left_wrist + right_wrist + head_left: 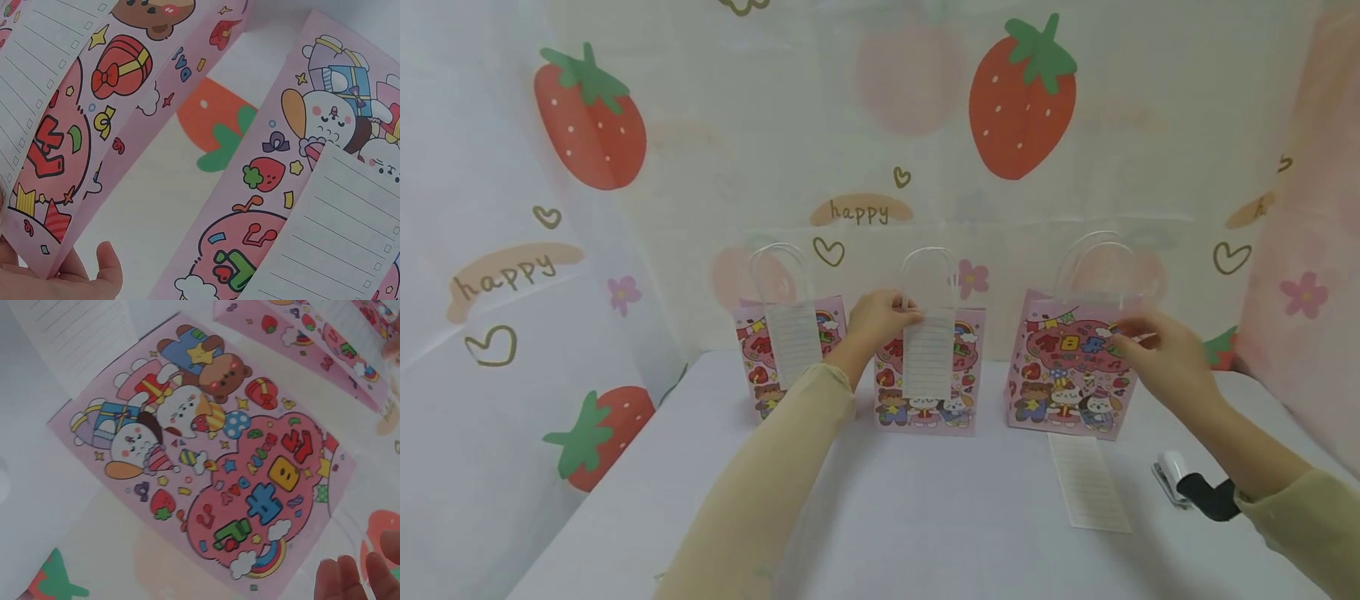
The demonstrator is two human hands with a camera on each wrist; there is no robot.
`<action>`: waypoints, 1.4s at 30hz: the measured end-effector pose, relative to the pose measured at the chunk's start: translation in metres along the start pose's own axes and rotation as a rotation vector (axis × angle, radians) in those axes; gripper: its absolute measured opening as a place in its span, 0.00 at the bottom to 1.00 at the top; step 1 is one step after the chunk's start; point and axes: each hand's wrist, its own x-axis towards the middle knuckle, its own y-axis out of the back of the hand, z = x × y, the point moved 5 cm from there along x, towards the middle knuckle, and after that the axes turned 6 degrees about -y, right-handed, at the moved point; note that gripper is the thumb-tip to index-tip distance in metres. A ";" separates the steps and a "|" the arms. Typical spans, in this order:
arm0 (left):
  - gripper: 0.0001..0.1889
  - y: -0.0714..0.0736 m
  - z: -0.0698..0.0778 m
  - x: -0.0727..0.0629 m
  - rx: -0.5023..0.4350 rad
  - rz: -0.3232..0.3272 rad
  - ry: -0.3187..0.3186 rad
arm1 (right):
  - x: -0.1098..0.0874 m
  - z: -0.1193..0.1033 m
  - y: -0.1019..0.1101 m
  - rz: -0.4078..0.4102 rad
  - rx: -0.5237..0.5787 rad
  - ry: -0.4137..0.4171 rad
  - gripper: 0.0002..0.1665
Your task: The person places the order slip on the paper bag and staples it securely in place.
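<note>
My left hand grips the upper left corner of the middle pink paper bag, its fingers near the top of the lined paper strip on the bag's front. In the left wrist view, fingers show behind that bag's corner. My right hand hovers by the upper right of the right-hand pink bag, fingers loosely bent and holding nothing. The right wrist view shows its fingertips apart from the bag's cartoon front. A loose lined strip lies on the table before this bag.
A third pink bag with its own lined strip stands at the left, partly behind my left forearm. A small stapler lies beside my right forearm on the white table. A strawberry-printed backdrop hangs close behind the bags.
</note>
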 end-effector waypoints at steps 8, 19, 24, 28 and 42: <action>0.11 0.000 -0.001 -0.001 -0.021 0.004 -0.002 | -0.008 0.023 0.007 -0.014 -0.057 -0.068 0.19; 0.11 0.000 0.000 -0.001 -0.023 -0.005 -0.001 | -0.022 0.049 0.009 -0.044 -0.091 -0.118 0.19; 0.11 0.000 -0.001 -0.001 -0.014 -0.005 0.002 | -0.025 0.057 0.008 -0.062 -0.082 -0.157 0.20; 0.11 0.000 -0.001 -0.002 -0.022 -0.004 0.007 | -0.027 0.061 0.008 -0.064 -0.085 -0.166 0.20; 0.11 0.000 -0.001 -0.001 -0.030 0.003 0.006 | -0.040 0.079 0.007 -0.077 -0.096 -0.176 0.21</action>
